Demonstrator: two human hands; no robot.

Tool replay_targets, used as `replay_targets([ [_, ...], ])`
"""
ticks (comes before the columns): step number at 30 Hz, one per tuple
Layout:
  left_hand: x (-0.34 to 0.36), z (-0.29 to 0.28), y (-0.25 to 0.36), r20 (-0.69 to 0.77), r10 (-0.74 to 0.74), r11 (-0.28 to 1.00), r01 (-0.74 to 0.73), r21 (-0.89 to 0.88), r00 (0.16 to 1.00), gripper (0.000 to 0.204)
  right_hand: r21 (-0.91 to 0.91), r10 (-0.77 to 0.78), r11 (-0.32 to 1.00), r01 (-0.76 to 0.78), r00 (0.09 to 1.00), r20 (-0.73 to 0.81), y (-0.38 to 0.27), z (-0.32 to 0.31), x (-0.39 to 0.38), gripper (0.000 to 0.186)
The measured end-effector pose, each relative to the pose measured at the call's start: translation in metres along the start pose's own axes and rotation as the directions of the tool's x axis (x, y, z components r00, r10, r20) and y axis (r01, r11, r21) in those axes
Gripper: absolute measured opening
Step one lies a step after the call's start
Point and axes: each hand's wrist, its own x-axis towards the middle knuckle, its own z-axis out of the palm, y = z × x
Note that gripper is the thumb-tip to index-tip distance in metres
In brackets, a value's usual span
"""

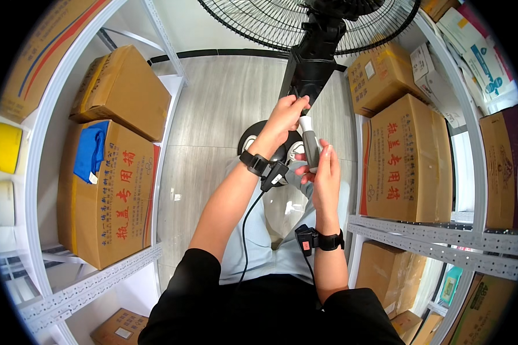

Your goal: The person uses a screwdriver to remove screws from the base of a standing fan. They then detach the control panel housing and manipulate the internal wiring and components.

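Note:
My left hand is closed at the lower end of the fan's black neck, its fingers around something I cannot make out. My right hand, just below and to the right, holds a grey cylindrical handle with a white end, which points up toward my left hand. The fan's black wire cage spans the top of the view. Its round black base sits on the floor between my feet, partly hidden behind my hands and forearms.
Metal shelving flanks me on both sides, loaded with cardboard boxes. A blue cloth lies on a left box, and yellow and white containers stand at the far left. Grey flooring runs between the shelves to the wall.

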Motion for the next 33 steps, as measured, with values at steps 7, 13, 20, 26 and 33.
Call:
replay_targets([
  [7,-0.004,0.005,0.001,0.013,-0.01,0.999,0.01,-0.041,1.0,0.025,-0.729,-0.781,0.462,0.505,0.621,-0.065,0.021,0.016,-0.005,0.053],
  [13,0.001,0.001,-0.001,0.015,-0.022,0.998,0.023,-0.05,1.0,0.025,-0.083,-0.057,0.995,0.048,0.992,-0.115,0.004,0.008,-0.006,0.045],
  [20,0.002,0.001,0.001,0.017,-0.022,0.999,0.022,-0.043,1.0,0.024,-0.708,-0.747,0.493,0.506,0.663,-0.045,0.024,0.016,0.001,0.041],
  [26,0.0,0.002,0.0,-0.03,-0.024,0.999,0.023,-0.022,0.999,0.025,-0.173,-0.082,0.983,0.062,0.99,-0.111,0.013,0.012,0.001,0.045],
  [33,-0.002,0.004,0.0,-0.025,-0.012,0.998,0.011,-0.056,1.0,0.025,-0.743,-0.783,0.441,0.503,0.62,-0.045,0.03,0.021,0.002,0.049],
])
